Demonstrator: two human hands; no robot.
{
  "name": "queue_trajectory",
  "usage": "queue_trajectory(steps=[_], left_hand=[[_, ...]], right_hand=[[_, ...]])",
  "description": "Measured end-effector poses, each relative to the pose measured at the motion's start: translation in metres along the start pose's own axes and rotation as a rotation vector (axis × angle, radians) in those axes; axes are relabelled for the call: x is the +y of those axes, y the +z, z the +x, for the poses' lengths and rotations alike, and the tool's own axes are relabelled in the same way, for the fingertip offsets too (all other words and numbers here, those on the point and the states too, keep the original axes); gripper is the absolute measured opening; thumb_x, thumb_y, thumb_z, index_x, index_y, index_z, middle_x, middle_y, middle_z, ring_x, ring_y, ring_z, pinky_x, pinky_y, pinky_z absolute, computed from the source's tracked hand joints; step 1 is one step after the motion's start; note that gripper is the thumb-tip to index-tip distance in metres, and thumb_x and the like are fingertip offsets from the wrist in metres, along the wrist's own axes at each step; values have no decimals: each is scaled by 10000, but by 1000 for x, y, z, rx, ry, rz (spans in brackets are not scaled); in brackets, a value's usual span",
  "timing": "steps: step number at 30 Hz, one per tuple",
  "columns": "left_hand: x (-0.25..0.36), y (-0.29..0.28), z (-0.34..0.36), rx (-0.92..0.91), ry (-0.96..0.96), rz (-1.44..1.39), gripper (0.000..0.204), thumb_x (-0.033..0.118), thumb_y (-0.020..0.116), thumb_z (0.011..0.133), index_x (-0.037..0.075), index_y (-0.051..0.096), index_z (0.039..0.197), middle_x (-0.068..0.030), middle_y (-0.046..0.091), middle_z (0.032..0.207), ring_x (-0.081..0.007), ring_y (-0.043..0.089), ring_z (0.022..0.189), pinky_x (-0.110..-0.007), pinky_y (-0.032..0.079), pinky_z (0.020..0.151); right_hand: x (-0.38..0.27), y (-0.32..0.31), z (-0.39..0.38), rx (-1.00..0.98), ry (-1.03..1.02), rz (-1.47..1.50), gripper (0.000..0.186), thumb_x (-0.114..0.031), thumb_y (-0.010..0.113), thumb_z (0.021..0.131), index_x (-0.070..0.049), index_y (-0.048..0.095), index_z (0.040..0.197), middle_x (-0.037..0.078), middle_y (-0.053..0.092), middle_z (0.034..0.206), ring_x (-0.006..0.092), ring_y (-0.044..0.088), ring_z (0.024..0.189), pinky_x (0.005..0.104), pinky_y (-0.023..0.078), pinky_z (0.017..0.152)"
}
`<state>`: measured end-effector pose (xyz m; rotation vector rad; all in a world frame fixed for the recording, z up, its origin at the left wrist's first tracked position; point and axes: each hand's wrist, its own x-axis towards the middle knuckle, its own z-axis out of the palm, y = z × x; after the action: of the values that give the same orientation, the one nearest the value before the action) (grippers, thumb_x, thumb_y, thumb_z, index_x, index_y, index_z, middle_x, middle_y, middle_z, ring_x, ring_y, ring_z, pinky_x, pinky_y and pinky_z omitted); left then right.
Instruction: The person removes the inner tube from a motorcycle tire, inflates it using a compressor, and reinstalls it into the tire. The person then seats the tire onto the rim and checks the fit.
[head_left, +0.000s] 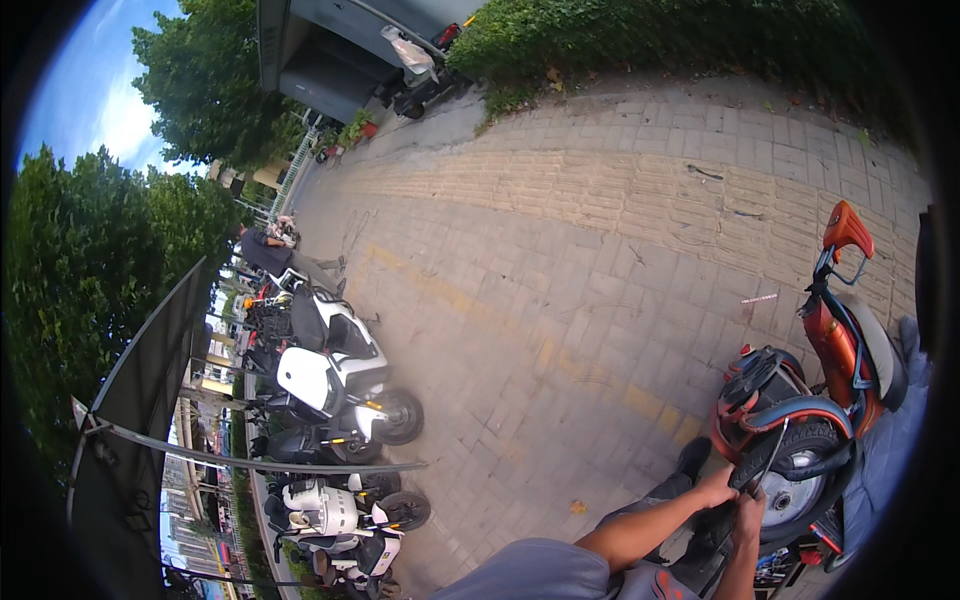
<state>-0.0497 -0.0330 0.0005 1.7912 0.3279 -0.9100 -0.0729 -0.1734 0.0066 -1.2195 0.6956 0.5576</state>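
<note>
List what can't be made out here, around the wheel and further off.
All in the head view:
- Lower end of the thin rod by the tyre: hidden by the hands.
- Exact grip of the left hand and right hand: fingers overlap, too small.
- Small items near the lower edge: too small to identify.
- Grey padded cover: cut off by the dark fisheye rim.
- Distant person's hands: too small.

Thin rod (773,455), lower end hidden
</note>
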Motion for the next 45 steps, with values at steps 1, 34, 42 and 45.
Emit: queue_trajectory(steps=[1, 34, 42, 45], left_hand=[[-2, 2, -2, 23, 26, 0, 616, 177, 711, 747, 46, 457, 1293, -228, 615, 1166, -389, 576, 1130, -417, 452, 929], [-6, -13, 16, -121, 95, -278, 550, 68, 825, 561, 25, 636, 1076, -92, 694, 974, -190, 636, 915, -345, 501, 837], [10, -23, -10, -154, 152, -213, 535, 116, 804, 610, 8, 601, 1092, -131, 676, 994, -240, 640, 949, -363, 487, 838], [15, -21, -8, -103, 103, -174, 548, 118, 792, 661, 2, 570, 1149, -127, 665, 1029, -228, 632, 966, -355, 485, 864]], right_hand=[[-2, 3, 4, -6, -32, -5, 253, 30, 427, 730, -48, 583, 913, 7, 543, 645, 112, 434, 384, 244, 333, 339], [-26, -15, 20, -159, 461, 16, 193, -75, 582, 727, -132, 550, 908, 11, 561, 668, 128, 423, 353, 252, 310, 314], [-29, -17, -1, -236, 387, 22, 42, -133, 566, 736, -137, 526, 750, -27, 412, 495, 117, 356, 309, 265, 264, 281], [-32, -9, -19, -63, 336, 120, 163, -85, 569, 774, -63, 544, 933, 20, 497, 644, 123, 432, 436, 266, 317, 388]])
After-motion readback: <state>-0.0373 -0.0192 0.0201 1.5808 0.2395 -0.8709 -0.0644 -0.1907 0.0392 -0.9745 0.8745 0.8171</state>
